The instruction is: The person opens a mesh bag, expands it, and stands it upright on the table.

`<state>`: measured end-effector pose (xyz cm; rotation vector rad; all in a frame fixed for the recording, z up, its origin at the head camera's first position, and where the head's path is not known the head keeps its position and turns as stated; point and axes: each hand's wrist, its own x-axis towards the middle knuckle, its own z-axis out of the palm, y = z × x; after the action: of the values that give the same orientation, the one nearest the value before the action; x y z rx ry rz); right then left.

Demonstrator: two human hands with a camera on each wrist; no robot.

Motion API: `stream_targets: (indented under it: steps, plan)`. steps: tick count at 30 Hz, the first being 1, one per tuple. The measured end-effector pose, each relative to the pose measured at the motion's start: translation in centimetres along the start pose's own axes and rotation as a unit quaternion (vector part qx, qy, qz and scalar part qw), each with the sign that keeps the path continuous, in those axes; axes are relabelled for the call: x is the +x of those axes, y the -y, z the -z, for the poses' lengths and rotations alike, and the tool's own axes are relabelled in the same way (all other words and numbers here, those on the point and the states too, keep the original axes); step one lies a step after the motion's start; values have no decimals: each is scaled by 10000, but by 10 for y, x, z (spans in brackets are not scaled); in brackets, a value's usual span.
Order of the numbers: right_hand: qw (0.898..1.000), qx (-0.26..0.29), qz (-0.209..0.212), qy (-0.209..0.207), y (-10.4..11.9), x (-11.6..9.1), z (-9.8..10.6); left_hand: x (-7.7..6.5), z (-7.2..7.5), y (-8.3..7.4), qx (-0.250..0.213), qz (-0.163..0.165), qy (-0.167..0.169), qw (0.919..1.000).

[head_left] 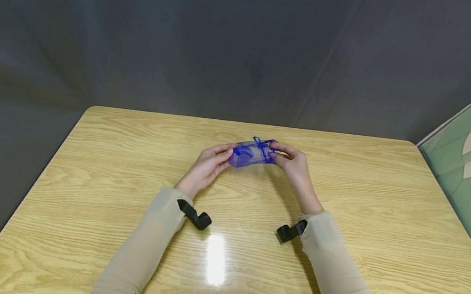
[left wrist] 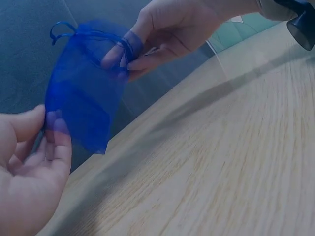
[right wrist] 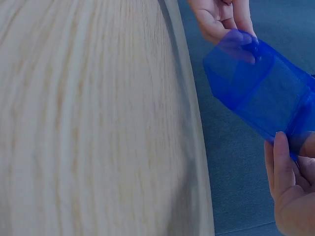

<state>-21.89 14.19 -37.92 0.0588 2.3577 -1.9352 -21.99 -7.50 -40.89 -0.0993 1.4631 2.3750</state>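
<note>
A sheer blue drawstring pouch [head_left: 248,154] is held up between both hands above the far part of the table. Its closed bottom end is pinched by the left hand [head_left: 212,163], whose fingertips show through the mesh in the left wrist view. At the other end, beside the blue ribbon [left wrist: 63,33], the right hand [head_left: 294,166] grips the pouch near its mouth. In the right wrist view the right thumb and fingers [right wrist: 282,157] press the pouch's edge. A darker folded patch shows through the mesh; what makes it, I cannot tell.
The light wood-grain table [head_left: 131,165] has rounded far corners. A dark grey cloth wall [head_left: 245,48] stands behind it, and a green and cream patterned panel [head_left: 470,188] borders the right side. Black wrist cameras [head_left: 203,220] sit on both sleeves.
</note>
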Motion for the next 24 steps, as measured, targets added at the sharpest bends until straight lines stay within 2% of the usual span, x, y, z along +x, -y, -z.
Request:
stream_targets:
  steps: [4, 7, 14, 20, 24]
  plan:
    - [10000, -8, -40, -3, 3, -1, 1, -2, 0, -1, 127, -64, 167, 9998]
    - [10000, 4, -23, -29, 5, -2, 1, -2, 0, -1, 160, -96, 168, 9997]
    - [9999, -129, 94, -62, 6, -4, 0, -4, 3, 0, 86, -109, -7, 9999]
    - [9989, -397, 254, -44, 8, -4, -3, -2, 1, 4, 709, -126, -135, 9973]
    - [9979, -520, 382, -18, 8, -4, -4, 1, -2, 6, 708, -314, -251, 9967]
